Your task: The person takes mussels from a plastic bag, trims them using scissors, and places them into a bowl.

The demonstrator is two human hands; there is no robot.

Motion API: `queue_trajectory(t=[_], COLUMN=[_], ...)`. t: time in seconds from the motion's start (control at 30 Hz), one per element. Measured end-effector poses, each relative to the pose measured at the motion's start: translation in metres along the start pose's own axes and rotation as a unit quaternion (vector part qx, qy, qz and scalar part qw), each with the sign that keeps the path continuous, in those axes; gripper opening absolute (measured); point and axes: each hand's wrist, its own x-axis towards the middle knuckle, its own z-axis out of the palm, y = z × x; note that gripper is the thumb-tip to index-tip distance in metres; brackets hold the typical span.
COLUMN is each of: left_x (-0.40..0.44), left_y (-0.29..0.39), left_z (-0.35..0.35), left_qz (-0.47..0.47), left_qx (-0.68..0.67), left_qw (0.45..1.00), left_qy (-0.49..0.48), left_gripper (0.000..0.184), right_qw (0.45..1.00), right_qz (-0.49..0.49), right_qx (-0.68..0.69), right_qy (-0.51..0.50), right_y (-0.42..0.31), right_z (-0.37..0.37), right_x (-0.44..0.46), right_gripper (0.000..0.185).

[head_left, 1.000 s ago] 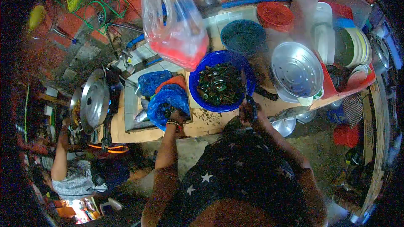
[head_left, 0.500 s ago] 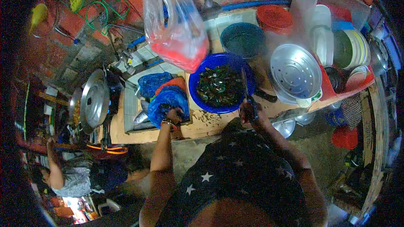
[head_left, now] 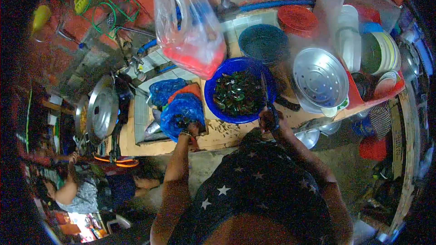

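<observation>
My left hand point(head_left: 190, 129) is at the mouth of a blue plastic bag point(head_left: 181, 109) with dark contents; its fingers are partly inside, and what they hold is hidden. In my right hand point(head_left: 270, 119) is a knife point(head_left: 265, 91), its blade pointing away from me over the right side of a blue basin point(head_left: 212, 102). Dark green mussels point(head_left: 236, 91) fill the basin's bottom. Behind the bag lie an orange bag point(head_left: 187, 90) and another blue bag point(head_left: 165, 91), with a silvery fish point(head_left: 153, 129) at their left in the sink.
A clear bag with red contents point(head_left: 195, 54) hangs over the counter. Rightward are a dark green basin point(head_left: 263, 43), a red basin point(head_left: 297, 20), a perforated metal pan point(head_left: 320, 77) and a dish rack point(head_left: 395, 88). At left are a metal lid point(head_left: 102, 109) and another person point(head_left: 81, 193).
My left hand has shifted slightly about the bag's opening, turning over and dipping back toward it. The knife hand stays nearly still. The other person's arm has lowered and bent.
</observation>
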Motion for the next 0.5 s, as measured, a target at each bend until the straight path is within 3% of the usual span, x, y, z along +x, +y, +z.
queue_trajectory(t=[0.07, 0.17, 0.3, 0.4, 0.43, 0.47, 0.5], left_x=[-0.011, -0.023, -0.03, -0.03, -0.028, -0.036, -0.047], left_y=[0.005, 0.013, 0.025, 0.033, 0.032, 0.053, 0.074], left_z=[-0.004, -0.011, -0.021, -0.033, -0.045, -0.054, -0.055], left_qz=[-0.041, -0.09, -0.123, -0.128, -0.018, 0.093, 0.143], left_qx=[-0.09, -0.192, -0.275, -0.286, -0.089, 0.114, 0.125], left_qw=[0.995, 0.977, 0.953, 0.946, 0.986, 0.971, 0.954], left_qy=[-0.02, -0.016, 0.04, 0.086, 0.14, 0.187, 0.231], left_gripper=[0.032, 0.032, 0.032, 0.032, 0.033, 0.033, 0.034], right_qw=[0.997, 0.995, 0.994, 0.996, 0.996, 0.996, 0.996], right_qz=[0.073, 0.068, 0.09, 0.074, 0.075, 0.077, 0.078], right_qx=[-0.027, 0.067, 0.07, -0.044, -0.037, -0.03, -0.029], right_qy=[-0.015, 0.009, 0.002, 0.029, 0.034, 0.039, 0.038], right_y=[0.006, 0.023, 0.019, 0.02, 0.022, 0.024, 0.025], right_z=[-0.013, -0.021, -0.02, -0.019, -0.02, -0.02, -0.022], right_x=[0.007, 0.017, 0.018, 0.019, 0.021, 0.022, 0.023], right_gripper=[0.04, 0.039, 0.037, 0.038, 0.039, 0.04, 0.04])
